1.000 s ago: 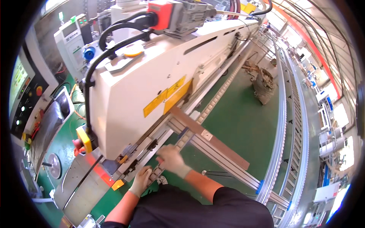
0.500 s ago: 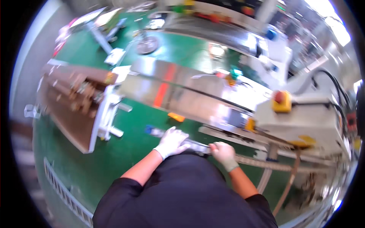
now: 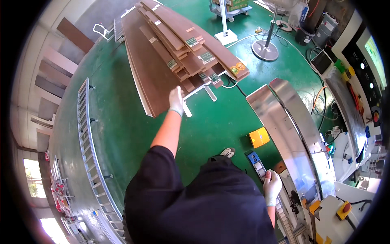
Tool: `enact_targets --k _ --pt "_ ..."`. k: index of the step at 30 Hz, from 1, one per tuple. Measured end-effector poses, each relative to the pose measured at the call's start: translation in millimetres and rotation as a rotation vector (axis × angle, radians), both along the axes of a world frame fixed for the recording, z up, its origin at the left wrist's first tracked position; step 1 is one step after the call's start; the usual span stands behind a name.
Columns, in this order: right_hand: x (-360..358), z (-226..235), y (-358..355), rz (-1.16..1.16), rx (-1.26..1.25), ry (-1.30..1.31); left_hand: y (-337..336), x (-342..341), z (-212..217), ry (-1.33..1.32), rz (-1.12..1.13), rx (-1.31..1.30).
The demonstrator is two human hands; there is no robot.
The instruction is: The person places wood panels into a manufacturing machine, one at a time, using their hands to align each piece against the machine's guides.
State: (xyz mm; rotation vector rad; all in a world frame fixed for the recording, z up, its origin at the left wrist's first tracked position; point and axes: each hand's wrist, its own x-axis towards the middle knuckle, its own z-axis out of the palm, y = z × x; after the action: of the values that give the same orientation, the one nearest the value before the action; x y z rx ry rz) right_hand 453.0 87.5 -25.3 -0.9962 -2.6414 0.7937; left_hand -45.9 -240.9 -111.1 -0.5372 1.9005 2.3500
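Note:
My left hand [image 3: 176, 100], in a white glove, reaches forward with the arm stretched out. Its fingers lie on the near end of a wide brown board [image 3: 149, 79]. That board is the lowest of a stack of long brown boards [image 3: 183, 44] with small labels, lying on a low white cart frame [image 3: 206, 92]. My right hand [image 3: 271, 185], also gloved, is low at my right side, curled on the grey rail at the machine's edge [image 3: 284, 211], just below a blue box [image 3: 254, 161].
A curved stainless steel guard [image 3: 284, 130] runs along the right, with an orange box [image 3: 259, 137] on the green floor beside it. A control panel [image 3: 361, 69] and a red button [image 3: 346, 207] sit further right. A roller track [image 3: 87, 138] runs on the left. A round stand base [image 3: 264, 51] is behind the boards.
I have turned away from the machine toward the board stack. My left hand left the metal piece and reached out to the boards. My right hand stayed at the machine's edge.

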Motion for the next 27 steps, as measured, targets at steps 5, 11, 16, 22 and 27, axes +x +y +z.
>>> enact_targets --k 5,11,16,22,27 --pt "-26 10 -5 -0.066 -0.021 -0.140 -50 -126 -10 -0.160 0.044 -0.192" --pt "-22 -6 -3 -0.112 0.035 -0.137 -25 -182 0 -0.301 0.083 -0.226" --pt "-28 -3 -4 -0.125 0.022 -0.141 -29 -176 0 -0.294 0.057 -0.131" --pt "-36 -41 7 -0.214 -0.204 -0.059 -45 -89 32 -0.393 -0.237 0.315" --pt "-163 13 -27 0.149 -0.474 0.110 -14 41 64 -0.396 -0.591 0.191"
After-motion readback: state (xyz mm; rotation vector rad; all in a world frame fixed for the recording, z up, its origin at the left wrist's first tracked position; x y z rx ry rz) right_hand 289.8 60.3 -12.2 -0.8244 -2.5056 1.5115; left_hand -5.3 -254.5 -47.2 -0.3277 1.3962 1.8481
